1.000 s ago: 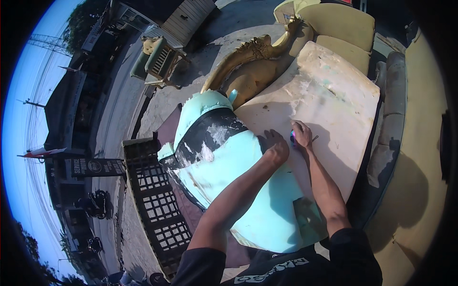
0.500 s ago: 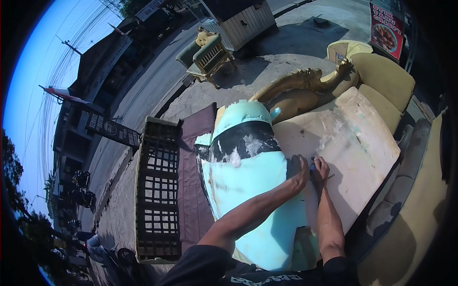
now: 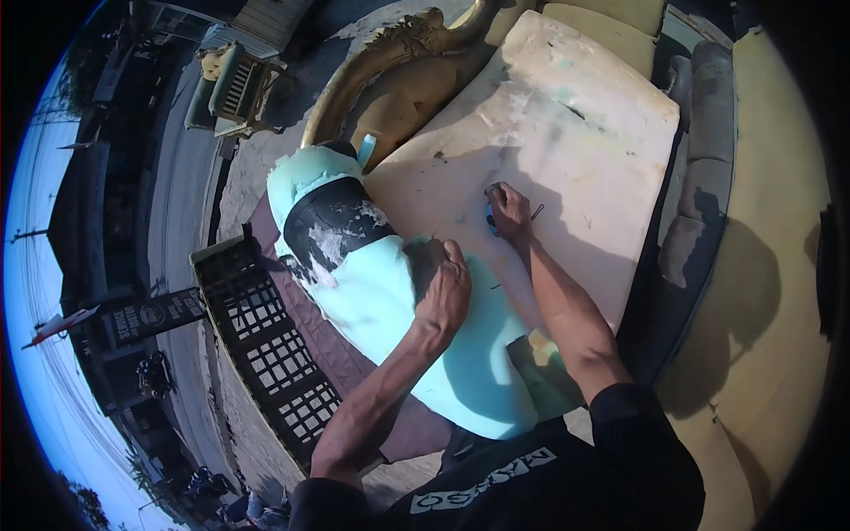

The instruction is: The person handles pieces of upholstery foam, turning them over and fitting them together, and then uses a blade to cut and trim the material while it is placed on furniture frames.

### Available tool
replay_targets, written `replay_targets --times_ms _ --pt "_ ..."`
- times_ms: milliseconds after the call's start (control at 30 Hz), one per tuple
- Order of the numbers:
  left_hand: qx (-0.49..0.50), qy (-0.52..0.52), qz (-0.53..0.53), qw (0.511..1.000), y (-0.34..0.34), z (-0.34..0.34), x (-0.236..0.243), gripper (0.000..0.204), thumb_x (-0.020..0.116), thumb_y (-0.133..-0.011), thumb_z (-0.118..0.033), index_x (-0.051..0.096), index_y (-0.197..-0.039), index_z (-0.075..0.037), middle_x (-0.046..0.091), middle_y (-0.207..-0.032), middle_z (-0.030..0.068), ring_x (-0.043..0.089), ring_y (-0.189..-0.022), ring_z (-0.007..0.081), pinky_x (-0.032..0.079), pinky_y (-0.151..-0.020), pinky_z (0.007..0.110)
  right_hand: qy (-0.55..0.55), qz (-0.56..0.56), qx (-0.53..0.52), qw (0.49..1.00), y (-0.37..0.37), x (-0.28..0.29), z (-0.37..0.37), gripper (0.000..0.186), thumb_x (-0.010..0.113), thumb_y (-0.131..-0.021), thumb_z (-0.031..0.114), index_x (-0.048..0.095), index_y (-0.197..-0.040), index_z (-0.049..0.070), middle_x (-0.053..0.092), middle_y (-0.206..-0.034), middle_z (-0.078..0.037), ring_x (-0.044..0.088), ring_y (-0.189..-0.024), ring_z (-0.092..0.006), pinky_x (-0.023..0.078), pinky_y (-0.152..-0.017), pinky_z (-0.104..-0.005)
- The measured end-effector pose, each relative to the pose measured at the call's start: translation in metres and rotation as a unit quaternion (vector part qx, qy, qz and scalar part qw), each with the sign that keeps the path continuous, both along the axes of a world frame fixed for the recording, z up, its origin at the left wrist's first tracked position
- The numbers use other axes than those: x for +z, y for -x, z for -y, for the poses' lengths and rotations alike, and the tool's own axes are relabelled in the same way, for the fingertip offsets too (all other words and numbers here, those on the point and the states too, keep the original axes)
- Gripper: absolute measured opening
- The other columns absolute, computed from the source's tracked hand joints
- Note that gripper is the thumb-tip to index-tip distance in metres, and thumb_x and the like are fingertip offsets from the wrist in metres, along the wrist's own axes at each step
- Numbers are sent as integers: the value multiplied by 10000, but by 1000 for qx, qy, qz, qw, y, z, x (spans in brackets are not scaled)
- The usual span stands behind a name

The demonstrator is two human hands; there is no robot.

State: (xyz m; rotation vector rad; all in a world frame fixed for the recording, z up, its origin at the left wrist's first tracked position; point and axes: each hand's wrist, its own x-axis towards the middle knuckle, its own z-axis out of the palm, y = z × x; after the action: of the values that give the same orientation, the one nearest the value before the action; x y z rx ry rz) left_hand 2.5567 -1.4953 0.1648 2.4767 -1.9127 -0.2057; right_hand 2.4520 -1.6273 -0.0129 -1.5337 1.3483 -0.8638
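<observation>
A turquoise foam sheet (image 3: 460, 380), with a black band and torn white patches at its far end, lies over the left side of a larger pale, stained foam slab (image 3: 584, 168). My left hand (image 3: 445, 288) is closed at the sheet's edge, its fingers partly in shadow and curled round the foam. Farther off and to the right, my right hand (image 3: 511, 212) rests on the pale slab, closed round a small blue object (image 3: 491, 218) mostly covered by the fingers. A thin dark loop (image 3: 537, 212) sticks out beside that hand.
A carved gold sofa frame (image 3: 390, 66) curves behind the slab. To the left are a webbed black frame (image 3: 274, 341) and purple cloth (image 3: 305, 323). Grey padded upholstery (image 3: 699, 199) and yellowish panels (image 3: 770, 265) line the right. A carved armchair (image 3: 235, 88) stands near the street.
My view has turned and shifted. My hands, close together before, are farther apart; the right is farther out on the pale slab. The left remains at the turquoise sheet's edge.
</observation>
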Motion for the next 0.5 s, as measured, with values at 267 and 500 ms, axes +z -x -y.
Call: replay_targets --times_ms 267,500 --pt "-245 72 112 960 -19 27 -9 290 457 -981 -149 647 -1173 -43 613 -1303 167 534 -1306 362 319 -1131 610 98 -43 87 990 -13 13 -5 327 570 -975 361 656 -1004 46 703 -837 -167 696 -788 -342 537 -730 -432" --pt "-286 -181 13 941 -35 31 39 178 544 -909 -94 691 -1008 -73 668 -989 118 662 -1034 291 448 -992 471 257 -87 -10 962 -13 75 -37 119 626 -939 186 650 -919 71 628 -813 -140 653 -792 -340 525 -700 -444"
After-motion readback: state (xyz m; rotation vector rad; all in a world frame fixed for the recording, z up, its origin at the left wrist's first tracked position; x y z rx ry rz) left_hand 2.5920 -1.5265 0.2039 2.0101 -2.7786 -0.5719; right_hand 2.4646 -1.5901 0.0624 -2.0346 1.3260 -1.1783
